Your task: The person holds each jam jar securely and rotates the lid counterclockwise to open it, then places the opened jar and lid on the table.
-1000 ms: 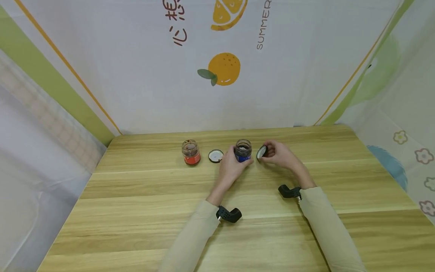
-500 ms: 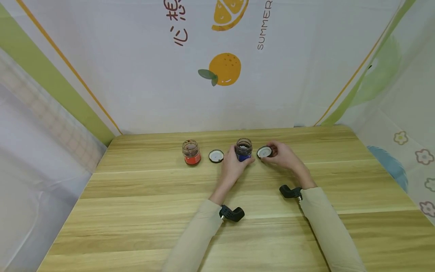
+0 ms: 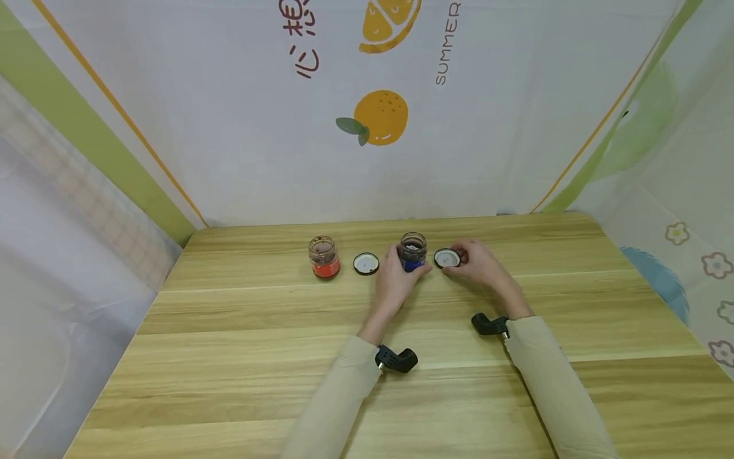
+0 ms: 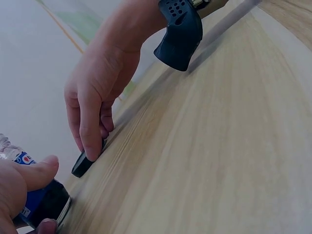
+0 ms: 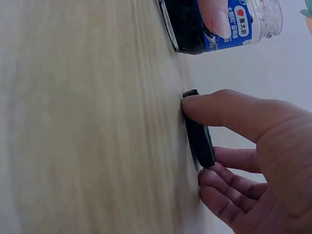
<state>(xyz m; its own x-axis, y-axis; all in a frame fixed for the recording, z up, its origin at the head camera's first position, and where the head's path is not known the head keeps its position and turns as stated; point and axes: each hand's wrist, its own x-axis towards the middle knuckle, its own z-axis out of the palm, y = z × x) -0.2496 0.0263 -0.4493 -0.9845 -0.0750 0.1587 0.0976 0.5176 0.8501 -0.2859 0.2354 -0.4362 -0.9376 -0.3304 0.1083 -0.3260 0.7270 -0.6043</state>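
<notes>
My left hand [image 3: 394,280] grips a glass jar with a blue label [image 3: 413,262], which stands uncapped on the table; its thumb lies across the label in the right wrist view. Just right of that jar, my right hand [image 3: 474,260] pinches a black-rimmed lid [image 3: 446,258] by its edge between thumb and fingers. The lid lies white inside up, flat or nearly flat on the wood. In the right wrist view the thumb presses the near side of the dark lid [image 5: 199,139].
Left of the hands stands an open jar with a red label [image 3: 325,266]. A second lid [image 3: 366,264], inside up, lies between the two jars. The wooden table [image 3: 241,357] meets a printed curtain [image 3: 258,159] at its back edge.
The lid in my right hand has gone from tilted on edge to lying inside up on the table. My left hand keeps its grip on the blue-labelled jar.
</notes>
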